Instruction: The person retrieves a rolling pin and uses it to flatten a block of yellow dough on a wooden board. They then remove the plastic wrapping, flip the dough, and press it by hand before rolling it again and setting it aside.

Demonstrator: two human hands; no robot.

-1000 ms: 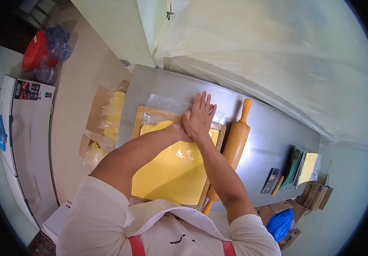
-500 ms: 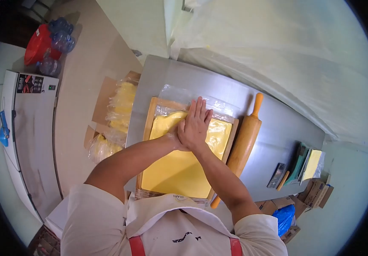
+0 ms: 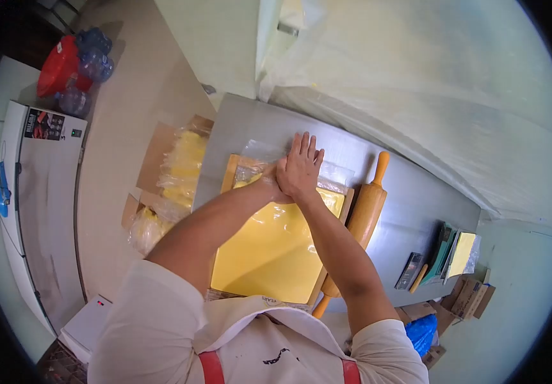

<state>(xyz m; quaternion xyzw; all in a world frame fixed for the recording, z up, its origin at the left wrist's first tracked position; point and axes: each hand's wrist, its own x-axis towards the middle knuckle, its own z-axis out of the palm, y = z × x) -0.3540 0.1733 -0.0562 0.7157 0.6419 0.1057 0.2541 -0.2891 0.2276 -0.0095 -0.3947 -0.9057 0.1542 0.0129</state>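
Observation:
A smooth yellow slab (image 3: 266, 249), dough-like and under clear plastic film (image 3: 330, 173), fills a shallow wooden frame (image 3: 231, 171) on the metal table. My right hand (image 3: 300, 171) lies over my left hand near the frame's far edge, its fingers stretched forward. Beneath it, my left hand (image 3: 274, 183) presses down on the film-covered slab; its fingers are mostly hidden. Both arms are straight. A wooden rolling pin (image 3: 365, 214) rests along the frame's right side, touched by neither hand.
The steel table (image 3: 410, 208) carries a dark handheld device (image 3: 408, 271) and green-edged sheets (image 3: 444, 249) at right. Boxes (image 3: 468, 297) stand beyond. Bagged yellow material (image 3: 183, 166) sits in cardboard at left. Plastic sheeting (image 3: 417, 83) hangs behind the table.
My stacked hands have shifted slightly, staying pressed near the frame's far edge. The camera view has moved a little, and my left arm reaches further forward over the frame.

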